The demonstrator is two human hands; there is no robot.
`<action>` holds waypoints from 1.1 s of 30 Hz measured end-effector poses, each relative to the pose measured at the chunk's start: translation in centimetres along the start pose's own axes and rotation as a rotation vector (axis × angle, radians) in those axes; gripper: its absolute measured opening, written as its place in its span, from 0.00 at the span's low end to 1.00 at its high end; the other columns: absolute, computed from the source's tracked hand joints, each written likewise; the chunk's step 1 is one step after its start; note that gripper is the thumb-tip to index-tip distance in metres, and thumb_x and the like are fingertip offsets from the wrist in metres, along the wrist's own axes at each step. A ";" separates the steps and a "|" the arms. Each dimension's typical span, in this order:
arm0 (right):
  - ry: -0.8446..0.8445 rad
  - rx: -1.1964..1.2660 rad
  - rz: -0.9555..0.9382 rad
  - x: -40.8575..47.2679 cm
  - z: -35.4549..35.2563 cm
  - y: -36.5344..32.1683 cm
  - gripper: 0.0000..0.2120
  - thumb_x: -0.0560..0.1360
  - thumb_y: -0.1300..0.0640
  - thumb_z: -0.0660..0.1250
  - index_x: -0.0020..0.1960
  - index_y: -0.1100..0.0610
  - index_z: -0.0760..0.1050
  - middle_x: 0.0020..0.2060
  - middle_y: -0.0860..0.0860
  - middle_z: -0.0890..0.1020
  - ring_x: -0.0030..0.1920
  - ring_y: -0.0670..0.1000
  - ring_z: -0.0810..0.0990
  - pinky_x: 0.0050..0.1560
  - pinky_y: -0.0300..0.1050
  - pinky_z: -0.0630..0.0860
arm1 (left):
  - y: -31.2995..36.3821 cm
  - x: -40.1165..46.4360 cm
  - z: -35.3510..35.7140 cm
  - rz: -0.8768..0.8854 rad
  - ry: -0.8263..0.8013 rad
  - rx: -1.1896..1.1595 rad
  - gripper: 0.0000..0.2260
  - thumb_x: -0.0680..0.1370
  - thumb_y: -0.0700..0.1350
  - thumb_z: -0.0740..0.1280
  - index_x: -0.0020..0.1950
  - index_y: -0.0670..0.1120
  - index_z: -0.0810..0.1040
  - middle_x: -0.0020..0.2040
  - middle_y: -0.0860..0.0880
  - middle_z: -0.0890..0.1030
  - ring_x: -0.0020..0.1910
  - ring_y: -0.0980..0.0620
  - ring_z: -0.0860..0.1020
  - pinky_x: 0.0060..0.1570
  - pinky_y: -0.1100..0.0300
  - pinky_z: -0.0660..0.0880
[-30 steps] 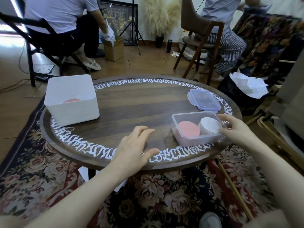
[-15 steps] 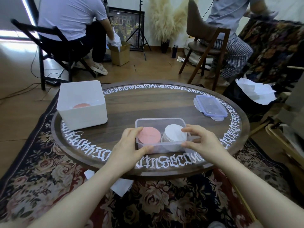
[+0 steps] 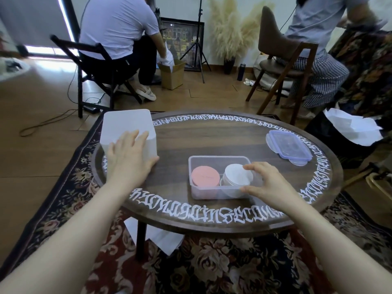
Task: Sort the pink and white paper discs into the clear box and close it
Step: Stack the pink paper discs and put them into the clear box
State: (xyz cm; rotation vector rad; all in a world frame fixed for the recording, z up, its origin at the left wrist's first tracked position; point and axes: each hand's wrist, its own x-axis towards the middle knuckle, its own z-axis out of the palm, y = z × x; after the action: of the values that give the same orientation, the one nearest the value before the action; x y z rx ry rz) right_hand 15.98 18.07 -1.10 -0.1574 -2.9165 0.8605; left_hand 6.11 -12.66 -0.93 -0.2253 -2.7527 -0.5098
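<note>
At the left of the round wooden table (image 3: 212,143) stands a white bin (image 3: 127,124). The left hand (image 3: 129,158) lies against its near wall and rim, fingers straight and spread, thumb out along the side; it appears to press the bin rather than clasp it, and it covers whatever lies inside.

In the middle stands the clear box (image 3: 220,194), open-topped. A stack of pink discs (image 3: 205,176) fills its left half and a stack of white discs (image 3: 237,174) its right half, the two just beside each other.

The right hand (image 3: 267,183) is at the box's right end, fingers loosely curved: fingertips reach over the white stack's edge and the thumb sits at the near wall. Whether it actually grips the box cannot be told.

Far right, well apart from the box, the lid (image 3: 288,146) lies flat by the table's edge.

The sorting looks nearly finished, judging by the two full stacks. The next move likely calls for checking the bin for leftover discs, then fetching the lid and pressing it down squarely.
</note>
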 end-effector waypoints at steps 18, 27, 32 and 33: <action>0.121 -0.164 -0.245 1.2 3.6 -4.7 0.28 0.69 0.45 0.71 0.67 0.47 0.71 0.68 0.46 0.70 0.69 0.51 0.64 0.66 0.52 0.62 | 1.3 -3.9 -1.9 0.152 0.038 -0.256 0.09 0.77 0.47 0.67 0.55 0.53 0.82 0.49 0.53 0.80 0.53 0.51 0.76 0.57 0.50 0.69; 0.059 0.033 -0.606 1.0 9.2 -11.8 0.21 0.75 0.58 0.67 0.67 0.52 0.71 0.64 0.46 0.73 0.60 0.49 0.73 0.57 0.45 0.72 | -4.8 -2.5 -3.0 -0.520 -0.095 -0.725 0.17 0.78 0.49 0.65 0.66 0.46 0.75 0.61 0.49 0.78 0.58 0.49 0.76 0.56 0.54 0.72; 0.120 0.126 -0.565 1.6 10.7 -12.5 0.09 0.73 0.66 0.64 0.51 0.56 0.74 0.46 0.48 0.76 0.47 0.51 0.75 0.44 0.49 0.73 | -4.7 -2.7 -2.4 -0.681 -0.139 -1.172 0.11 0.76 0.50 0.68 0.56 0.46 0.81 0.49 0.49 0.82 0.44 0.51 0.77 0.38 0.59 0.71; 0.147 0.140 -0.567 1.7 10.8 -12.3 0.08 0.72 0.66 0.64 0.48 0.56 0.74 0.43 0.47 0.76 0.45 0.50 0.75 0.43 0.50 0.73 | -4.9 -2.6 -2.5 -0.686 -0.160 -1.199 0.12 0.76 0.51 0.68 0.56 0.48 0.80 0.52 0.48 0.82 0.47 0.50 0.78 0.40 0.58 0.72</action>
State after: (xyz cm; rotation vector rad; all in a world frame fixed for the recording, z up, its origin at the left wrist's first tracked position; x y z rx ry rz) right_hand 12.16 2.24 -3.31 0.5612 -2.5332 0.8901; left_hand 8.22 -18.32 -1.24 0.4529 -2.2004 -2.3214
